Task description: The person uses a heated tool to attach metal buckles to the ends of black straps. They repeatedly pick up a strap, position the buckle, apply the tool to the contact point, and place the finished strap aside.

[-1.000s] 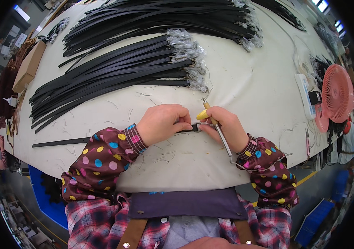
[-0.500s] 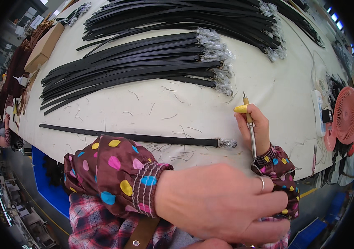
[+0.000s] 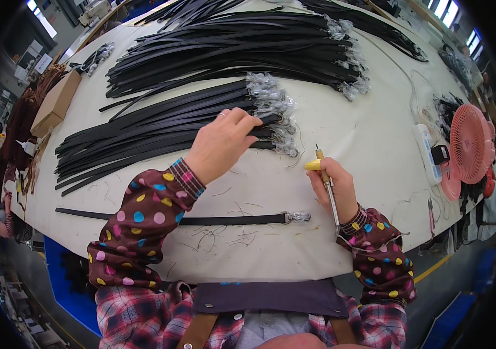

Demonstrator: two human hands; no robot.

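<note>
My left hand reaches over the nearer pile of black belts, its fingers touching one belt near the buckle end; thumb and fingers stand apart. Clear plastic wrapping covers the buckles there. In my right hand is a slim pen-shaped tool with a metal shaft, a yellowish collar and a thin tip pointing away from me; a thin cord runs from its near end along my sleeve. A yellow cover sits on one right fingertip. One single belt lies across the table nearer me, partly under my left sleeve.
A larger pile of black belts lies behind. Loose dark thread ends are scattered around the single belt. At right are a white power strip, a pink fan and cables. A cardboard box stands at left.
My left hand has moved from close in front of me out to the nearer belt pile. My right hand keeps hold of the tool. The whole view has shifted.
</note>
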